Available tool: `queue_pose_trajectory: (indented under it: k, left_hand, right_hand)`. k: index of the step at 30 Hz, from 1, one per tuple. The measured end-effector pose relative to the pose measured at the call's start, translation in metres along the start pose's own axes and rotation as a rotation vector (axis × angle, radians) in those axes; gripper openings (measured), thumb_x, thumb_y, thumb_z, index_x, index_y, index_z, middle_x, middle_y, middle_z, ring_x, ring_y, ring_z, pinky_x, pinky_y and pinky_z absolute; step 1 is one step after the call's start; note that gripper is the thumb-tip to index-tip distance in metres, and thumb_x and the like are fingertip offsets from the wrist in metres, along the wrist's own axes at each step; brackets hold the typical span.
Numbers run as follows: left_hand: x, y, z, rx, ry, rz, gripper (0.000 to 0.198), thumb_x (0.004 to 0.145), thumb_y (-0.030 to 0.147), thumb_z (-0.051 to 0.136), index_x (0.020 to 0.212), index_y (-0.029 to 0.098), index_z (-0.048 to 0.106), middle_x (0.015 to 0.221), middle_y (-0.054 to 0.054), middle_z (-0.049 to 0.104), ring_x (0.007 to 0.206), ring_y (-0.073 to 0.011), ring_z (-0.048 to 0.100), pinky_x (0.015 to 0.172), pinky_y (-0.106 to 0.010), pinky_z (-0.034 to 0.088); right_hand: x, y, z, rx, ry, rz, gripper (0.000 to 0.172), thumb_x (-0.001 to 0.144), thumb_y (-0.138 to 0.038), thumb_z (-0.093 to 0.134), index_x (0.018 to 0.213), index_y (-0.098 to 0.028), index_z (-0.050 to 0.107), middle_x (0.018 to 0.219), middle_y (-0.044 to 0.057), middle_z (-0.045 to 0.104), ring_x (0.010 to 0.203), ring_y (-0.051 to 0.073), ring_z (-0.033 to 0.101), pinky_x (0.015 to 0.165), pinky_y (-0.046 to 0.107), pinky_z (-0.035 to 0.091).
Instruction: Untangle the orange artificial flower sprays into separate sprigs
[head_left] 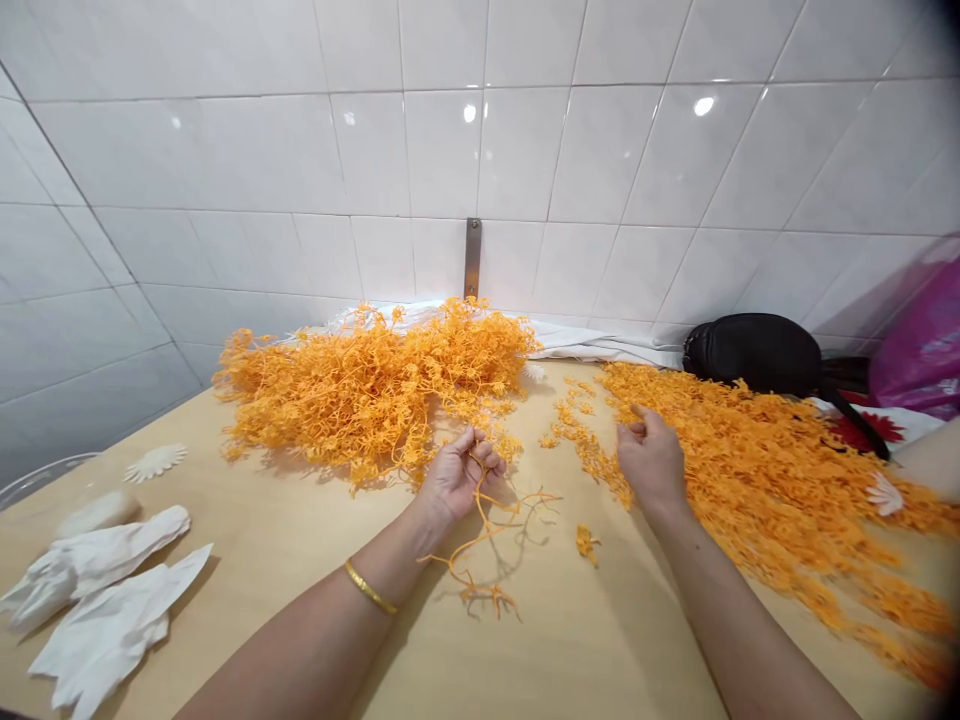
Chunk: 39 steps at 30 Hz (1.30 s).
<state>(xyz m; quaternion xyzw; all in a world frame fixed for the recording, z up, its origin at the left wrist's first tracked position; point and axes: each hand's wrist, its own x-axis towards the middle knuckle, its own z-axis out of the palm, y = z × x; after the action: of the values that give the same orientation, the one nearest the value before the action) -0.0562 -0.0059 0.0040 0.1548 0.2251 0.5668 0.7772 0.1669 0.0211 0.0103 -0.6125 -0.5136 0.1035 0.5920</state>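
My left hand (466, 474) is closed around a thin, branching orange plastic stem (480, 530), whose bare twigs hang down toward me over the table. Just beyond it lies a big tangled heap of orange artificial flower sprays (352, 390). My right hand (651, 452) is over the left edge of a wide spread of loose orange plastic blossoms (757, 460), thumb and fingers curled together. Whatever those fingers may hold does not show. A single small orange piece (587, 545) rests on the table between my forearms.
Crumpled white tissues (112, 610) and a white petalled disc (156, 462) lie on the left of the wooden table (300, 560). A black pouch (754, 352) and a purple bag (919, 335) stand at the back right. A tiled wall (600, 150) closes off the far side.
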Motion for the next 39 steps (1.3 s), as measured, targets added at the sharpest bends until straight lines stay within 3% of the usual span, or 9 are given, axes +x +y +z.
queue_pose_trajectory:
  k: [3,5,10,13,18,24,27,32,39]
  left_hand:
    - [-0.003,0.003,0.004,0.034,-0.078,-0.013,0.032,0.085,0.03,0.038,0.057,0.015,0.044,0.037,0.008,0.019,0.033,-0.004,0.022,0.043,-0.019,0.033]
    - [-0.006,0.006,0.007,0.065,-0.147,-0.007,0.034,0.084,0.033,0.039,0.055,0.015,0.043,0.037,0.008,0.014,0.032,-0.0043,0.018,0.04,-0.018,0.028]
    - [-0.014,0.007,0.013,0.215,-0.297,-0.047,0.041,0.081,0.039,0.041,0.047,0.016,0.038,0.036,0.007,0.012,0.031,-0.0047,0.017,0.04,-0.02,0.025]
    - [-0.02,-0.001,0.015,0.357,-0.309,-0.094,0.047,0.077,0.046,0.043,0.042,0.016,0.033,0.035,0.007,0.015,0.032,-0.0048,0.022,0.041,-0.022,0.029]
    - [-0.024,-0.01,0.015,0.457,-0.286,-0.078,0.047,0.069,0.041,0.056,0.04,0.016,0.03,0.039,0.004,0.03,0.04,-0.0067,0.036,0.049,-0.025,0.038]
    - [-0.014,-0.008,0.01,0.404,-0.13,0.064,0.028,0.068,0.034,0.06,0.051,0.013,0.051,0.06,-0.001,0.052,0.069,-0.0123,0.054,0.067,-0.027,0.044]
    - [-0.01,-0.01,0.008,0.468,-0.081,0.109,0.02,0.067,0.03,0.062,0.06,0.012,0.058,0.056,-0.003,0.054,0.067,-0.0123,0.056,0.062,-0.023,0.043]
    - [-0.004,-0.017,0.001,0.481,0.018,0.159,0.015,0.07,0.027,0.06,0.067,0.012,0.058,0.04,0.0,0.048,0.058,-0.013,0.057,0.054,-0.021,0.042]
    - [0.001,-0.013,0.0,0.488,0.266,0.199,0.017,0.068,0.023,0.061,0.068,0.015,0.047,0.052,0.001,0.052,0.045,-0.0081,0.052,0.048,-0.02,0.042]
  right_hand:
    - [-0.008,-0.009,0.0,-0.249,0.031,-0.195,0.011,0.068,-0.027,0.051,0.068,-0.017,0.057,0.084,0.013,0.053,0.094,0.029,0.046,0.082,0.045,0.034]
    - [-0.016,-0.021,0.003,-0.174,-0.135,-0.156,0.024,0.074,-0.035,0.047,0.059,-0.018,0.053,0.07,0.008,0.054,0.079,0.024,0.052,0.073,0.039,0.04]
    - [-0.044,-0.045,0.018,0.395,-0.766,0.449,0.034,0.071,-0.053,0.051,0.07,-0.018,0.051,0.065,0.002,0.059,0.047,0.01,0.051,0.043,0.023,0.037]
    - [-0.055,-0.046,0.027,0.701,-0.929,0.696,0.027,0.068,-0.043,0.06,0.07,-0.018,0.05,0.059,-0.001,0.058,0.042,0.008,0.05,0.039,0.019,0.035]
    - [-0.052,-0.037,0.031,0.866,-0.786,0.809,0.017,0.06,-0.013,0.063,0.062,-0.017,0.047,0.05,-0.006,0.051,0.038,0.005,0.047,0.039,0.017,0.037]
    - [-0.04,-0.026,0.028,0.933,-0.518,0.743,0.019,0.059,-0.014,0.065,0.069,-0.019,0.05,0.057,-0.004,0.057,0.043,0.006,0.049,0.04,0.017,0.038]
    - [-0.038,-0.022,0.029,0.946,-0.446,0.713,0.019,0.057,-0.013,0.065,0.067,-0.019,0.05,0.057,-0.005,0.057,0.044,0.006,0.049,0.041,0.016,0.039]
    - [-0.039,-0.025,0.029,0.913,-0.435,0.724,0.017,0.057,-0.015,0.065,0.067,-0.018,0.052,0.055,-0.004,0.058,0.043,0.006,0.05,0.041,0.016,0.038]
    - [-0.047,-0.031,0.032,0.858,-0.453,0.735,0.018,0.056,-0.017,0.066,0.066,-0.016,0.051,0.057,-0.001,0.06,0.045,0.009,0.055,0.043,0.019,0.041]
